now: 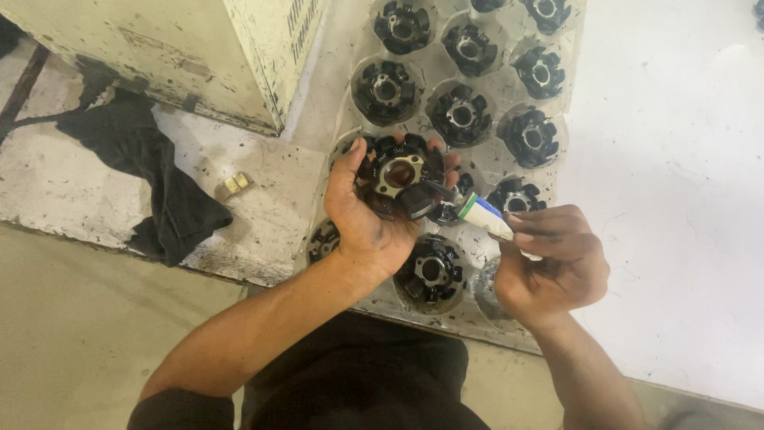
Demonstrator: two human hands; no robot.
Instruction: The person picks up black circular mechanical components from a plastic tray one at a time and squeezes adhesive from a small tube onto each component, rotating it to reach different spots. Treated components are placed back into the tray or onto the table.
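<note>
My left hand (pixel 362 219) grips a round black stator-like part (pixel 398 173) with a metal centre ring, held above a clear plastic tray (pixel 497 155). My right hand (pixel 553 267) pinches a small white tube with green and blue markings (pixel 484 216), its black nozzle touching the lower right of the held part. The tray's round pockets hold several more of the same black parts, such as one (pixel 431 272) below my left hand and one (pixel 461 114) further back.
The tray lies on a white tabletop (pixel 684 199). A cream metal box (pixel 199 56) stands at the top left on a worn slab, with a black cloth (pixel 151 171) and a small brass piece (pixel 235 185) beside it.
</note>
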